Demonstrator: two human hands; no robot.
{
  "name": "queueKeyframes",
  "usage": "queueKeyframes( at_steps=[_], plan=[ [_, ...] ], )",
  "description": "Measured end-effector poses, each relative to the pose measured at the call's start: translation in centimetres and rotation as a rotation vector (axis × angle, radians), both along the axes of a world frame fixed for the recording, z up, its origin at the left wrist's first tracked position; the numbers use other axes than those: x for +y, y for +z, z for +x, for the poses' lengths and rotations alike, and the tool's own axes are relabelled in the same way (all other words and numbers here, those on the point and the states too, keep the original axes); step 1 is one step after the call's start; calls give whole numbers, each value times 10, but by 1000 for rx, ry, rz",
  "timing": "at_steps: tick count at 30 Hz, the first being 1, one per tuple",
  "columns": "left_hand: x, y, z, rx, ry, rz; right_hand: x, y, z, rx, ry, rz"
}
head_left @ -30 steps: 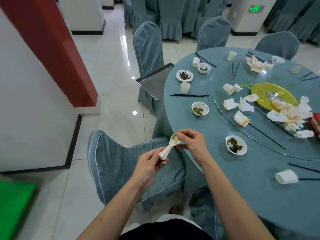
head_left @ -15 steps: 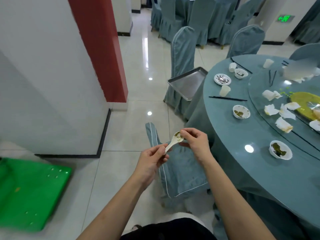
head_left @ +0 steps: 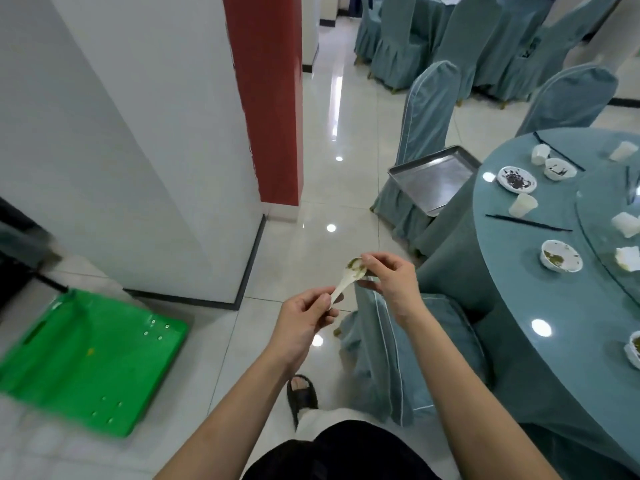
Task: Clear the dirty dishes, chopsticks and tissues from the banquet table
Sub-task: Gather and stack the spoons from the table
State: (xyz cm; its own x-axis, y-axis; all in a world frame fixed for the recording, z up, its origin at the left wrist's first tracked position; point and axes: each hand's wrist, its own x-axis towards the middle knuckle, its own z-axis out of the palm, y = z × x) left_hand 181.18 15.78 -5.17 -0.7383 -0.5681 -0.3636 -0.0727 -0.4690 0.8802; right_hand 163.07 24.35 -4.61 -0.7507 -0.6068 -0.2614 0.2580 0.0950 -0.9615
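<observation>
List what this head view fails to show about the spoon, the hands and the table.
- White plastic spoon: the handle end is hidden inside the left hand.
- Right hand: its fingertips cover the far side of the spoon bowl, so what they pinch is unclear.
- Round teal-clothed banquet table: the right edge cuts it off.
- Green plastic crate: motion-blurred, contents unreadable.

A white spoon (head_left: 346, 284) smeared with green is seen; the worktop (head_left: 554, 289) and chair covers (head_left: 429, 109) are dressed in grey-blue cloth, white-piped; a bright green tray (head_left: 86, 362) is laid on pale glossy floor tiles (head_left: 304, 188), beside a white-and-red pillar (head_left: 266, 98)
</observation>
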Motion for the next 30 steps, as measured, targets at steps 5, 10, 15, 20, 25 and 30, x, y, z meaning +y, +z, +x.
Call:
queueKeyframes(
  at_steps=[5, 10, 15, 20, 25, 30],
  plan=[
    [-58, -6, -13, -51, 1, -31, -61, -16, -15, -16, 18, -8],
    [-133, -12, -49, -132, -22, -112, -137, -33, -51, -57, -2, -33],
    [-203, -9, -91, -224, -25, -216, -205, -37, -88, -92, -23, -17],
    [-257, -11, -154, -216, -4, -215, -250, -31, -141, -82, -76, -21],
    [-280, -15, -218, -198, -58, -188, -257, -27, -191, -85, -190, -18],
    [-303, -14, -286, -172, -178, -157, -255, -28, -239, -90, -341, 1]
  ],
)
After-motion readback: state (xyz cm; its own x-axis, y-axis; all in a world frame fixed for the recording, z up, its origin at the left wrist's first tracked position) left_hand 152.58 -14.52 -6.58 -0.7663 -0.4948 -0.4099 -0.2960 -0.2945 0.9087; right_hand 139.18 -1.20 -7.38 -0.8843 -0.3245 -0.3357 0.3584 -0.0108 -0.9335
